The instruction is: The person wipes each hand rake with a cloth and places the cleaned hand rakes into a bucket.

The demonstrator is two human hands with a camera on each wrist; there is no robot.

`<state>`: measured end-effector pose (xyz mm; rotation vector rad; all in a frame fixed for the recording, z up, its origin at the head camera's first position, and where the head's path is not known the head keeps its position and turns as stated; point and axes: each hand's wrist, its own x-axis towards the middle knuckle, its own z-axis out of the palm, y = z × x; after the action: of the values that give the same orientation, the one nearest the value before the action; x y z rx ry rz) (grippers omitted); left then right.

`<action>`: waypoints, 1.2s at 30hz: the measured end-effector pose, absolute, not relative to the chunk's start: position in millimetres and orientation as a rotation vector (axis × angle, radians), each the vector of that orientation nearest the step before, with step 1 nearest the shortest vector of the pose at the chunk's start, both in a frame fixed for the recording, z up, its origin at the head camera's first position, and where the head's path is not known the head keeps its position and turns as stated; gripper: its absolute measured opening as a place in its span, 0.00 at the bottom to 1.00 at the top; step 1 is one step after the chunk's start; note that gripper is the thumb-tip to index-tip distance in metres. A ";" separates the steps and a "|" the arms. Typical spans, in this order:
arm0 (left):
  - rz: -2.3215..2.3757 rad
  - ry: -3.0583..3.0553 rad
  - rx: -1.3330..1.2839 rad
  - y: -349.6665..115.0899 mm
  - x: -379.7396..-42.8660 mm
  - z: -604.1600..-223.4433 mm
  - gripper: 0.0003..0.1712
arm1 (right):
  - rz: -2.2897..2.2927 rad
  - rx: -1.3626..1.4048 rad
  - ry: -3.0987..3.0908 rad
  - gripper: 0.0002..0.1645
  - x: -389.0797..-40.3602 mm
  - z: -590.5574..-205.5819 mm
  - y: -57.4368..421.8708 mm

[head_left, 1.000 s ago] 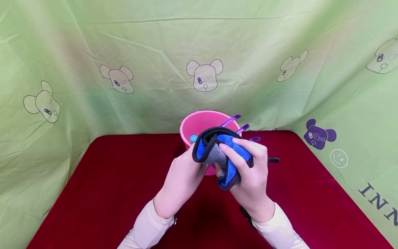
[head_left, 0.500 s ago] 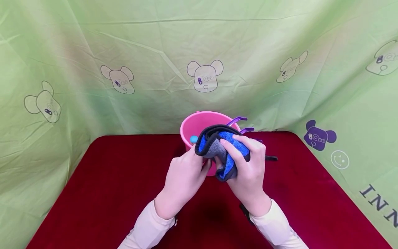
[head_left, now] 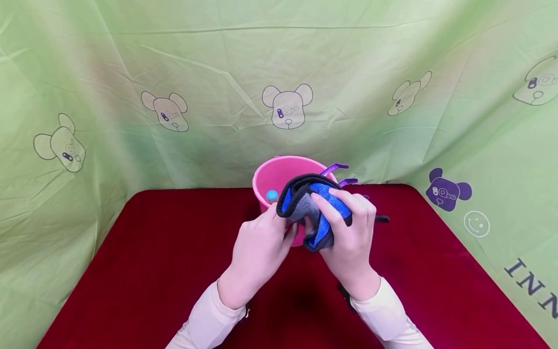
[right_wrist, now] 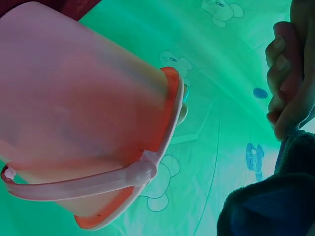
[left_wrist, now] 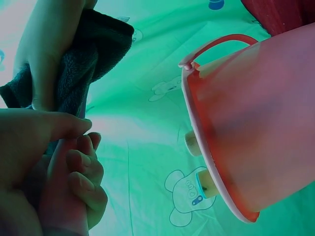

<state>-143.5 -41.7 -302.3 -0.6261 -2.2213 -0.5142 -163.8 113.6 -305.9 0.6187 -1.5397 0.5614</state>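
Note:
My left hand (head_left: pixel 261 249) curls its fingers round the handle (left_wrist: pixel 61 196) of a hand rake, which looks pinkish in the left wrist view. Purple prongs (head_left: pixel 335 167) with bent tips stick out past a blue and grey cloth (head_left: pixel 333 203) edged in black. With my right hand (head_left: pixel 350 237) I grip the bunched cloth over the rake, fingers spread across its top. The rake's middle is hidden under the cloth. Both hands are close together in front of a pink bucket (head_left: pixel 268 177), and the cloth overlaps its rim in the head view.
A blue-topped piece (head_left: pixel 272 195) shows inside the bucket, and tan ends (left_wrist: pixel 206 184) poke past its rim. The bucket stands on a dark red table (head_left: pixel 174 271). Green printed curtains (head_left: pixel 218 63) close off the back and sides.
The purple prongs have tilted lower and shifted a little right. The cloth and my right hand have moved slightly up; my left hand still holds the handle.

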 end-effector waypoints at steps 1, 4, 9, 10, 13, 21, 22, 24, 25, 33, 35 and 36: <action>-0.509 -2.223 -0.627 -41.5 -143.8 -302.2 0.14 | 0.571 0.619 -1.546 0.16 -164.3 -305.5 114.1; -0.495 -2.220 -0.620 -40.7 -144.9 -302.5 0.12 | 0.594 0.618 -1.564 0.17 -166.2 -305.0 115.4; -0.479 -2.213 -0.603 -39.9 -145.8 -304.0 0.10 | 0.600 0.609 -1.586 0.18 -167.9 -305.4 116.5; -0.474 -2.214 -0.599 -39.7 -145.8 -304.1 0.10 | 0.599 0.608 -1.588 0.18 -168.2 -305.4 116.8; -0.461 -2.214 -0.591 -39.0 -145.9 -304.3 0.11 | 0.602 0.605 -1.594 0.19 -169.3 -304.9 118.6; -0.392 -2.198 -0.590 -37.9 -146.1 -305.0 0.16 | 0.639 0.561 -1.621 0.19 -171.8 -302.9 126.2; -0.392 -2.195 -0.593 -37.9 -146.3 -305.1 0.17 | 0.646 0.555 -1.623 0.19 -172.1 -302.8 126.7; -0.388 -2.193 -0.596 -38.1 -146.4 -305.4 0.17 | 0.651 0.548 -1.630 0.19 -172.6 -302.8 127.2; -0.389 -2.191 -0.595 -38.1 -146.6 -305.7 0.17 | 0.652 0.547 -1.631 0.19 -172.7 -302.8 127.3; -0.389 -2.187 -0.591 -38.4 -147.1 -306.7 0.16 | 0.667 0.545 -1.658 0.21 -173.6 -303.5 128.2; -0.381 -2.182 -0.591 -38.3 -147.3 -306.8 0.15 | 0.667 0.541 -1.656 0.20 -174.4 -303.4 129.7; -0.377 -2.178 -0.589 -38.4 -147.2 -306.9 0.15 | 0.668 0.532 -1.650 0.19 -175.2 -302.9 131.0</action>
<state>-147.2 -38.4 -306.9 -0.5888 -2.1778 -0.3767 -175.2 131.0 -302.9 0.5321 -1.6502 0.6679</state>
